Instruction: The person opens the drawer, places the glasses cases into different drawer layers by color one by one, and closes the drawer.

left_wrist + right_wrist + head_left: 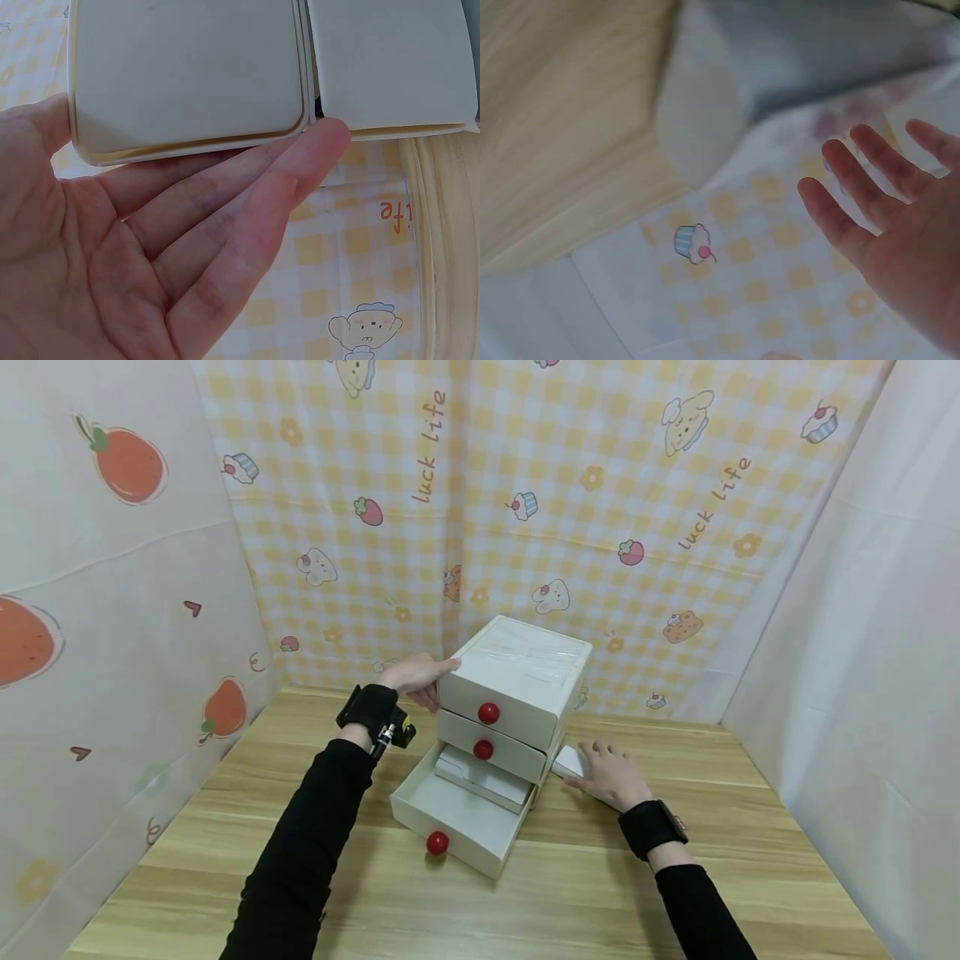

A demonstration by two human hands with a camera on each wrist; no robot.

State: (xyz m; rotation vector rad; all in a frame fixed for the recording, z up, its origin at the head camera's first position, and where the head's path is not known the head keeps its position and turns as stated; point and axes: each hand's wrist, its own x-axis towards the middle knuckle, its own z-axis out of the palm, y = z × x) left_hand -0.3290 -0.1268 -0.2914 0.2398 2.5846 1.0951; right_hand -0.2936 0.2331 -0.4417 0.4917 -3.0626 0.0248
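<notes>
A small white chest of drawers (517,662) with red knobs stands on the table. Its bottom drawer (450,814) is pulled out, with a flat white box (482,775) lying toward its back. My left hand (416,678) touches the chest's upper left edge, thumb on top; the left wrist view shows its fingers extended along the side. My right hand (615,774) is over another white box (570,762) on the table, right of the chest, and partly hides it. Its fingers are spread in the right wrist view, where a pale block is blurred.
The wooden table (375,893) is bordered by a yellow checked curtain (487,535) behind and pale curtains (135,635) at both sides. The upper two drawers, including the middle one (517,760), are closed. The open drawer juts toward the front.
</notes>
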